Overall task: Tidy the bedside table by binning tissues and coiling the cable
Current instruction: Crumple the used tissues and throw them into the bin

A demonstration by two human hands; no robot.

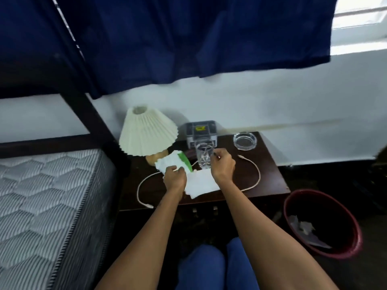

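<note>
Right now both hands are over the middle of the bench. The left hand has its fingers curled on the edge of a white tissue pack with a green stripe, just in front of the lamp. The right hand is curled too, and seems to pinch something small and thin beside the drinking glass; what it is, I cannot tell.

A flat white tissue lies between the two hands, near the front edge of the bench. It sits just under both wrists, so either hand could grab it, but the left one looks a bit nearer.

The white cable runs in a long loop from the front left corner, under the tissue, round to the right side. Its long way goes left to right.

The red bin stands on the floor by the front right corner, so the right hand is nearer to it. The glass stands close and could tip. A clear ashtray sits at the back right.
</note>
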